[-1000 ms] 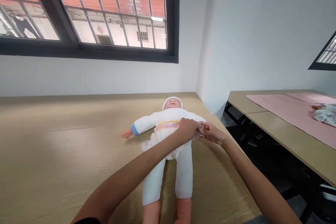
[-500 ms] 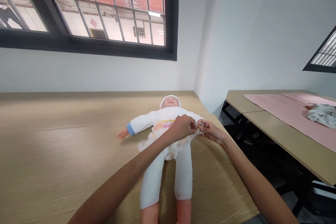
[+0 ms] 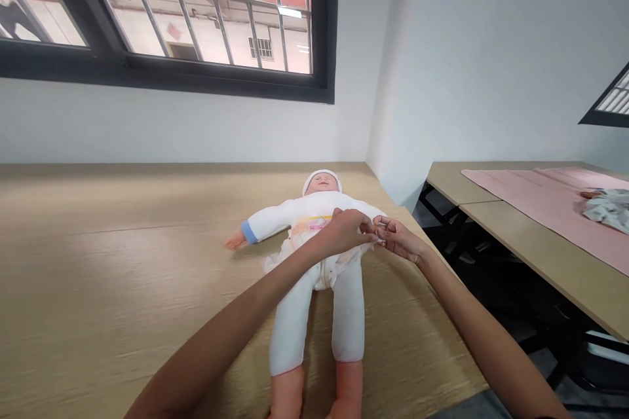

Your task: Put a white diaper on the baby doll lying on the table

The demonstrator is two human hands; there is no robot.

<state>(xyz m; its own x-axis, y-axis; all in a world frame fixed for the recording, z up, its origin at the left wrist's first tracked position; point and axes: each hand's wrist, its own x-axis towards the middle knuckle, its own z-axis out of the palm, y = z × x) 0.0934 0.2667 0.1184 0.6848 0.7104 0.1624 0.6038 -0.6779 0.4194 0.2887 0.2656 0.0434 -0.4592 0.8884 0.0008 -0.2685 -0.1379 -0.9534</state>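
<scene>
A baby doll [image 3: 319, 206] in a white suit and cap lies on its back on the wooden table [image 3: 147, 288], head toward the wall. Around its hips is a printed diaper [image 3: 304, 232] with a yellow-edged front and ruffled sides. My left hand [image 3: 346, 230] reaches across the doll's belly, fingers pinched at the diaper's side on the right. Facing it, my right hand [image 3: 399, 239] pinches at the same side edge, fingertips almost touching the left ones. The bit of diaper between the fingers is mostly hidden.
To the right, past a gap, stands another table [image 3: 535, 255] with a pink mat [image 3: 555, 196] and a crumpled pale cloth [image 3: 609, 209] on it. A barred window [image 3: 211, 19] is in the wall behind. The doll lies close to the table's right edge.
The view has tilted down and shifted slightly left. My hands stay at the diaper's right side, and their fingertips have come closer together.
</scene>
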